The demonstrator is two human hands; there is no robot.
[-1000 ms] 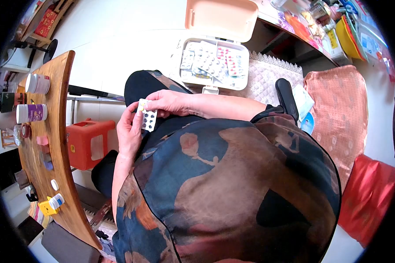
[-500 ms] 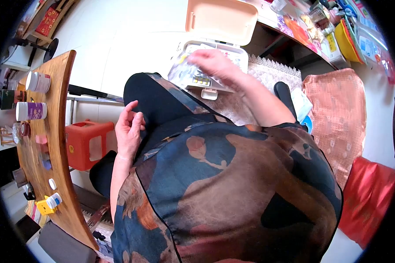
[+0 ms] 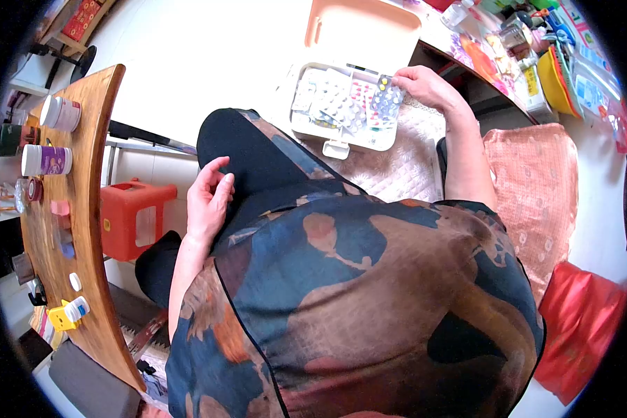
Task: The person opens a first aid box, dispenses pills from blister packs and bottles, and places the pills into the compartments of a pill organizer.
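Note:
My right hand [image 3: 428, 89] is at the right rim of a white medicine box [image 3: 310, 131], fingers closed on the edge of a blister pack [image 3: 384, 104] with a few yellow pills. That pack lies over the box's right compartment. Packs of white tablets [image 3: 338, 99] fill the wider left compartment, and one with pink pills [image 3: 361, 94] shows beside the held pack. The box's peach lid [image 3: 362, 31] is swung back. Resting by my black-trousered leg, my left hand [image 3: 209, 202] is empty, fingers loosely bent and apart.
At left is a wooden table [image 3: 94, 230] bearing a white jar [image 3: 60, 113], a purple-labelled jar [image 3: 47, 160] and a yellow item [image 3: 63, 317]. A red stool [image 3: 129, 212] stands under its edge. A cluttered table [image 3: 477, 52] occupies the upper right, near a cloth-covered seat [image 3: 533, 188].
My right hand has moved from above the left part of the box to its right rim, taking the blister pack across. My left hand has barely shifted.

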